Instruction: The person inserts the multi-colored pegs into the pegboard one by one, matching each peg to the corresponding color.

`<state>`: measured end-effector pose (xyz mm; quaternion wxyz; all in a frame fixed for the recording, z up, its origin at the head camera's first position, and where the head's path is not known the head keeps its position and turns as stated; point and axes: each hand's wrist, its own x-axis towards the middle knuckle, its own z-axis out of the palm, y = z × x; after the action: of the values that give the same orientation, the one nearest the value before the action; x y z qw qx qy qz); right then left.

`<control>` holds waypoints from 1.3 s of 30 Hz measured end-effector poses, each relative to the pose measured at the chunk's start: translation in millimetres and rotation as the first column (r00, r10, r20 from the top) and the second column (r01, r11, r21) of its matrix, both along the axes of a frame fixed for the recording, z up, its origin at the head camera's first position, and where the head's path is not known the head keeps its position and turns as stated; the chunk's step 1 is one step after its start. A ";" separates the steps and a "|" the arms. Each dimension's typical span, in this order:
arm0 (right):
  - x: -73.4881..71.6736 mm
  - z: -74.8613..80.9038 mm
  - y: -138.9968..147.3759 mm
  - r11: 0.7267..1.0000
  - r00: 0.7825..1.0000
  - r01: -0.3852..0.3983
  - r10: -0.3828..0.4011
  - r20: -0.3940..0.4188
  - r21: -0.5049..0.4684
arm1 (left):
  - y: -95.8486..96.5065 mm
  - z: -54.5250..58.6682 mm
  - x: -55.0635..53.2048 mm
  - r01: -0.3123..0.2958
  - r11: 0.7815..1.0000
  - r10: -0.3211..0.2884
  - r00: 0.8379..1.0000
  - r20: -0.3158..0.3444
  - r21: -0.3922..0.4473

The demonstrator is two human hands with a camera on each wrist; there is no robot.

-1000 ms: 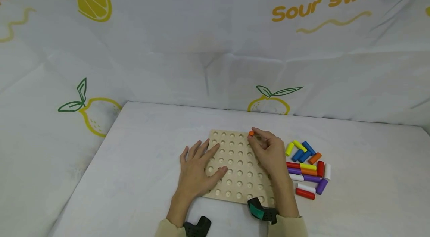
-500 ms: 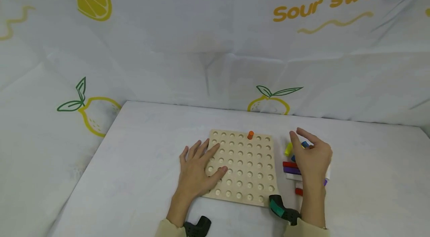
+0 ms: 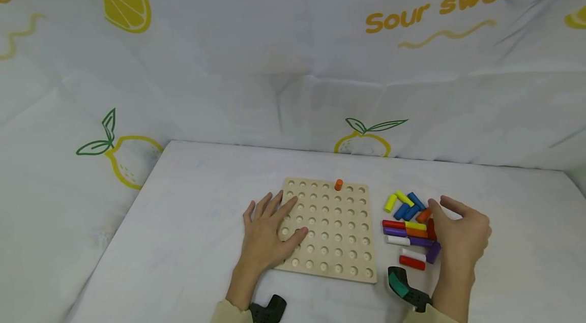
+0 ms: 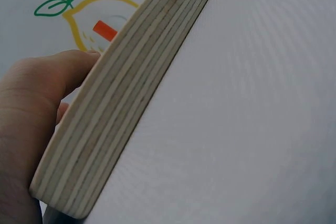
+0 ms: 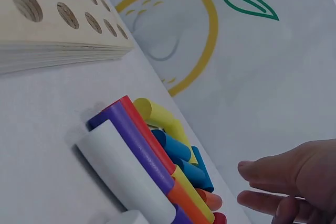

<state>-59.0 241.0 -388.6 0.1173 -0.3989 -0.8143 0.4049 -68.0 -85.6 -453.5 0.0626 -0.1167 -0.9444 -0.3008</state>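
Note:
My left hand (image 3: 266, 235) lies with spread fingers on the left side of a wooden pegboard (image 3: 330, 230) with rows of round holes. One orange peg (image 3: 339, 185) stands upright in the board's back row. To the right, my right hand (image 3: 463, 234) hovers at the right side of a group of loose pegs, thumb and forefinger apart. Its fingertips are close to a lying orange peg (image 3: 423, 215) and a red peg (image 3: 431, 230). In the right wrist view, nothing is between the fingers of the right hand (image 5: 294, 184).
Loose blue (image 3: 403, 211), yellow (image 3: 390, 203), purple (image 3: 433, 252) and white pegs (image 3: 397, 240) lie right of the board, several side by side. Black wrist devices (image 3: 407, 287) sit at both wrists. A lemon-print cloth (image 3: 229, 58) hangs behind the white table (image 3: 183, 241).
The right hand let go of the orange peg, which now stands in the board. That hand moved right, past the loose pegs, then to their right side. The left hand stays put.

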 end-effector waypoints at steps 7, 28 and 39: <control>0.7 -0.8 2.9 0.998 0.982 -0.050 0.057 0.180 -0.045 | -0.6 0.5 -0.3 0.005 1.000 -0.005 1.000 0.005 0.000; -6.8 -9.7 -0.9 0.993 0.979 -0.107 0.112 0.170 -0.041 | -1.4 2.0 -0.9 0.001 1.000 -0.001 1.000 0.002 0.009; -7.3 -15.2 0.8 0.994 0.975 -0.106 0.100 0.200 0.019 | -0.7 -0.7 -0.9 0.001 1.000 -0.001 1.000 0.016 0.014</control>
<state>-66.3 241.8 -403.9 0.0201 -0.3927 -0.8474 0.3568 -68.8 -86.3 -454.3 0.0559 -0.1144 -0.9427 -0.3084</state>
